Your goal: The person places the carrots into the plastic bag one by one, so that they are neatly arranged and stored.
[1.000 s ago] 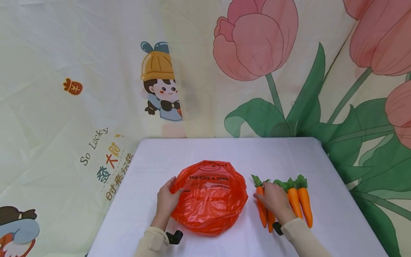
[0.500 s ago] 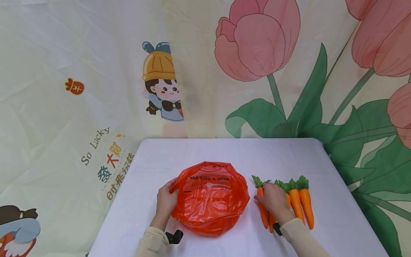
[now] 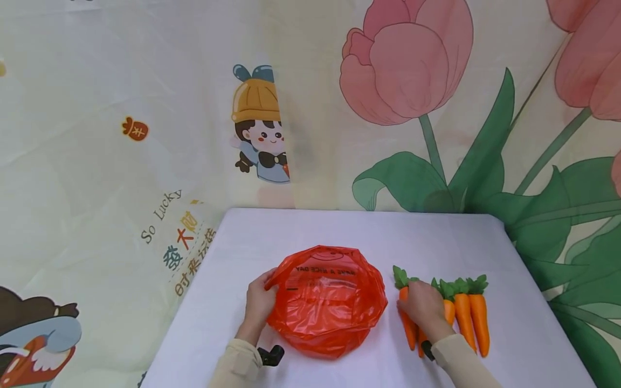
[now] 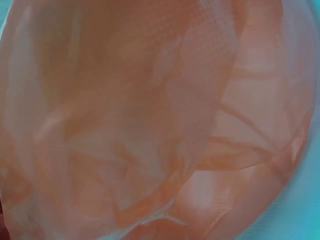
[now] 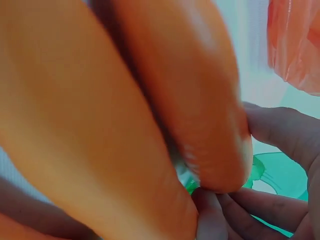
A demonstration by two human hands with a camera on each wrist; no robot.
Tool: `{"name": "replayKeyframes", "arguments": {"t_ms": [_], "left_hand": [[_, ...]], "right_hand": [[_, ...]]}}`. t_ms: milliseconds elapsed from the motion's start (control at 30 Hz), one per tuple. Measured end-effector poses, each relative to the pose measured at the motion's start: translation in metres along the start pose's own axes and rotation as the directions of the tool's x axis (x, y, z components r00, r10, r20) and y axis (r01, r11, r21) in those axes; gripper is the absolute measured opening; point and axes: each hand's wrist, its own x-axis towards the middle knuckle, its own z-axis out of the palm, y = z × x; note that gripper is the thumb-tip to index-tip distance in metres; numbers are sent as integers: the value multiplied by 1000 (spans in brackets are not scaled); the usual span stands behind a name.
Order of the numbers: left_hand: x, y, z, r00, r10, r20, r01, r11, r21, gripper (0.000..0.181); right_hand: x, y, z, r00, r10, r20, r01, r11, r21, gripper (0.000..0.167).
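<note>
A red plastic bag (image 3: 330, 310) with mirrored black print lies with its mouth spread wide on the white table. My left hand (image 3: 260, 303) pinches the bag's left rim between thumb and fingers; the left wrist view is filled by the bag's thin film (image 4: 125, 125). To the right of the bag, my right hand (image 3: 427, 307) grips the leftmost orange carrot (image 3: 408, 323) near its leafy top. In the right wrist view the thumb presses one side of that carrot (image 5: 190, 90), with fingertips at its other side, beside a second carrot (image 5: 80, 120).
Several more carrots lie in a row to the right, among them the outermost carrot (image 3: 480, 326). The white-covered table (image 3: 310, 226) ends at a printed cloth backdrop (image 3: 320, 108). A small black device (image 3: 270, 355) sits at the left wrist.
The head view has turned slightly left, so everything sits farther right in it. Both hands keep their holds on the bag and the carrot, with no clear movement over the table.
</note>
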Motion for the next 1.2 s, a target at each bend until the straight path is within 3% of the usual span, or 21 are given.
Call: {"name": "replayKeyframes", "arguments": {"t_ms": [133,200,300,467,633,833,1033,1200], "left_hand": [[0,1,0,1000,5,2,-5,1000,-6,42],[-1,2,0,1000,5,3,-5,1000,-9,43],[-1,3,0,1000,9,7,-9,1000,-8,43],[-1,4,1,1000,1,11,-1,1000,-1,43],[-3,5,1,1000,-4,8,4,1000,7,44],[-2,6,2,1000,3,6,-4,1000,16,44],[0,8,4,1000,2,-2,-2,1000,20,43],[-2,8,4,1000,-11,4,11,1000,27,43]], "right_hand": [[-2,-1,-3,1000,-7,0,7,1000,24,27],[-3,-1,-5,1000,-3,-3,3,998,65,37],[-3,1,-9,999,30,14,-33,979,201,54],[-4,9,-20,989,98,113,-137,892,432,64],[-4,14,-32,982,102,159,-171,833,526,64],[-3,10,-52,966,82,246,-226,734,641,63],[-6,-3,-69,960,-50,274,-180,638,749,62],[-9,-25,-78,925,-242,292,-127,528,839,63]]}}
